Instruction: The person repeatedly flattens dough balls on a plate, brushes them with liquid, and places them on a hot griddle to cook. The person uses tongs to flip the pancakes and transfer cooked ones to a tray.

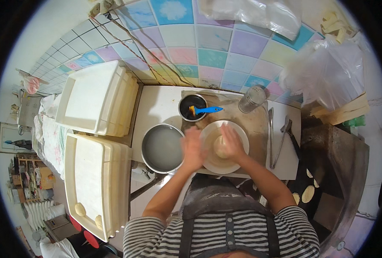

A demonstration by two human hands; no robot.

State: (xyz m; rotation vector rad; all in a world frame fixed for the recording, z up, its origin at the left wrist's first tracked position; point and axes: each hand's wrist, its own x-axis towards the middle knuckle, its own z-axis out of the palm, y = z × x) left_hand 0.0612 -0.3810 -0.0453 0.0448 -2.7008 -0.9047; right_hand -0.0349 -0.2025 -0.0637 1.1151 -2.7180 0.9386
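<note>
My left hand [193,148] is blurred between a metal basin [163,126] of cloudy liquid and a white bowl [244,154]; it appears to hold nothing. Over the bowl's right half, my right hand [232,142] is held with its fingers extended. A round pale piece of dough [221,148] lies in the bowl, beside or touching that hand's palm. Whether the right hand grips it cannot be told. Behind the bowl is a metal pot [180,113] of dark liquid, with a blue-handled brush [210,110] resting across its rim.
A metal shaker [252,99] stands at the back right. Metal tongs [271,138] and a dark-handled tool [293,142] lie at the right. Stacked plastic trays [86,167] rise on the left, with dough balls [80,209] in the front one. Flatbreads [307,194] lie on a dark surface at right.
</note>
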